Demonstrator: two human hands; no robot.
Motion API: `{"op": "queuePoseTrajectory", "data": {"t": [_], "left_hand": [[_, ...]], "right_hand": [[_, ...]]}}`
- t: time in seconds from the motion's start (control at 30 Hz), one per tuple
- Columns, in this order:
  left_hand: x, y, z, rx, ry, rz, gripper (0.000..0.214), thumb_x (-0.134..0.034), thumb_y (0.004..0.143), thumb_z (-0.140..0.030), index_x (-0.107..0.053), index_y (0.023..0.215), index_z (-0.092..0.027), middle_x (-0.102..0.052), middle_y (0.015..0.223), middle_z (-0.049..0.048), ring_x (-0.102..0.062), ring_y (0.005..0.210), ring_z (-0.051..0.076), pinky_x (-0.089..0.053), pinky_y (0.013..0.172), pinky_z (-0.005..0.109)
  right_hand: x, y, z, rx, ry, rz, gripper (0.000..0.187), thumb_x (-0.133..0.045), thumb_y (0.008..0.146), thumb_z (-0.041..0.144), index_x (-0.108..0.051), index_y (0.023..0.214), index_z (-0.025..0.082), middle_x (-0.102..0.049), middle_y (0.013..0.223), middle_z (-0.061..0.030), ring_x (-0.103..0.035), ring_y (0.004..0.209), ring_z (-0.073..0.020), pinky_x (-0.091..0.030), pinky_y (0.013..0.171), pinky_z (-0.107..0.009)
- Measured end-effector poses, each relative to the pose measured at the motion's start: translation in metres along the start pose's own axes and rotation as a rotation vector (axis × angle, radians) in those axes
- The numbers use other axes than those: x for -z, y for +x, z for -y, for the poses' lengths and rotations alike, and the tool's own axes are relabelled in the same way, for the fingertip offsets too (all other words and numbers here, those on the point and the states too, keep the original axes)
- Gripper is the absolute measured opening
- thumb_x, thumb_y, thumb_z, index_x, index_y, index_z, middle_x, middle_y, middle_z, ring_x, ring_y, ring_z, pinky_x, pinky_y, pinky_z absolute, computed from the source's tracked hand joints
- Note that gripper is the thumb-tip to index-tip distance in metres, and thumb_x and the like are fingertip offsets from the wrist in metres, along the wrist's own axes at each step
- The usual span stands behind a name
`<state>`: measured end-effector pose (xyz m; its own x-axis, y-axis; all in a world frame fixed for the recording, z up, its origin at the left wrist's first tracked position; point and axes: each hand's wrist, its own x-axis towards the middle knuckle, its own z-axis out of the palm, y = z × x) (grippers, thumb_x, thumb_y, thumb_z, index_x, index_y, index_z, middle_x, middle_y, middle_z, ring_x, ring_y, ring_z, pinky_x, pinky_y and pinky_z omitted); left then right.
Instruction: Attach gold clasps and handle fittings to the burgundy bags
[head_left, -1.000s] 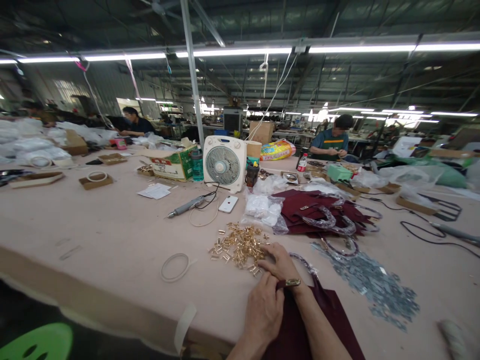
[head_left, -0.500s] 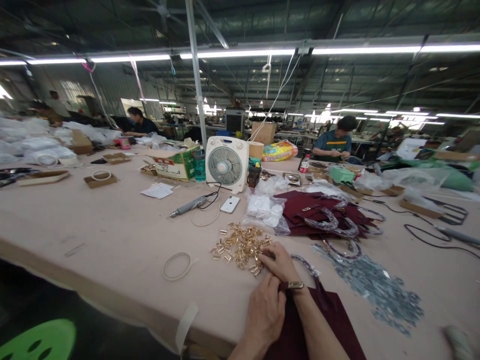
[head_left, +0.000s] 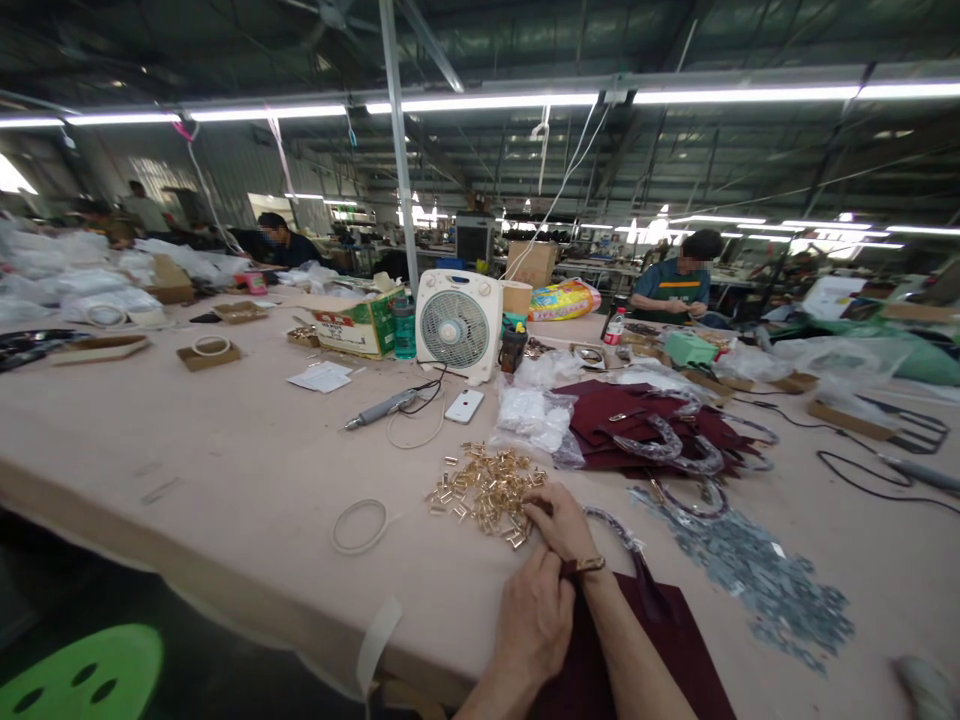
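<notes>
In the head view my left hand [head_left: 534, 612] is closed around the end of a maroon strap [head_left: 583, 566] with a small metal fitting on it. The strap crosses over my right wrist. Beneath my forearms lies a maroon bag [head_left: 671, 640] with a plastic-wrapped handle [head_left: 615, 524]. My right hand [head_left: 562, 522] is at the right edge of a heap of small gold metal fittings [head_left: 487, 490]. Its thumb and fingers are bent together against the heap; what is between the fingertips is too small to make out.
Grey metal plates [head_left: 765, 570] are scattered to the right. Behind are stacked maroon bags [head_left: 652, 430], a phone [head_left: 464, 406], an electric screwdriver [head_left: 382, 408] and a fan [head_left: 457, 325]. A tape roll [head_left: 360, 526] lies left. A co-worker [head_left: 675, 285] sits across the table.
My right hand stays at the gold fittings, its fingers moved only slightly. The strap has tilted a little at my wrist. The whole view has shifted slightly.
</notes>
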<state>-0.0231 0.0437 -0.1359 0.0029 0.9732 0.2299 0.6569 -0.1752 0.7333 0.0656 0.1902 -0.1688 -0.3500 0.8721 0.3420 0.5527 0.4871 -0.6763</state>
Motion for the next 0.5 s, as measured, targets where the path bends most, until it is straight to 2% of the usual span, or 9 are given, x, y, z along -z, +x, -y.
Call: {"op": "queuePoseTrajectory", "data": {"t": [0.13, 0.33, 0.5], "left_hand": [[-0.002, -0.001, 0.002, -0.006, 0.011, -0.004, 0.028, -0.043, 0.092, -0.013, -0.066, 0.105, -0.023, -0.071, 0.109, 0.0085, -0.068, 0.1, 0.027, -0.055, 0.088, 0.041], [-0.003, 0.0, 0.004, -0.042, 0.008, 0.005, 0.026, -0.043, 0.098, -0.017, -0.066, 0.107, -0.025, -0.07, 0.11, 0.0061, -0.068, 0.099, 0.025, -0.055, 0.088, 0.04], [-0.005, 0.0, 0.004, -0.046, 0.016, 0.003, 0.028, -0.044, 0.098, -0.017, -0.066, 0.113, -0.026, -0.07, 0.115, 0.0055, -0.067, 0.103, 0.025, -0.054, 0.091, 0.039]], "right_hand": [[0.0, -0.003, -0.008, 0.026, 0.053, -0.039, 0.019, -0.061, 0.088, 0.024, -0.077, 0.099, 0.024, -0.073, 0.102, -0.0082, -0.066, 0.1, -0.026, -0.051, 0.094, -0.04], [0.008, -0.012, -0.018, 0.13, 0.108, 0.01, 0.024, -0.056, 0.086, 0.015, -0.078, 0.086, 0.025, -0.07, 0.099, -0.0071, -0.065, 0.099, -0.0239, -0.052, 0.093, -0.039], [0.016, -0.013, -0.02, 0.311, 0.065, 0.112, 0.025, -0.063, 0.091, 0.021, -0.082, 0.104, 0.031, -0.068, 0.115, -0.0079, -0.062, 0.112, -0.0262, -0.049, 0.101, -0.044]]}}
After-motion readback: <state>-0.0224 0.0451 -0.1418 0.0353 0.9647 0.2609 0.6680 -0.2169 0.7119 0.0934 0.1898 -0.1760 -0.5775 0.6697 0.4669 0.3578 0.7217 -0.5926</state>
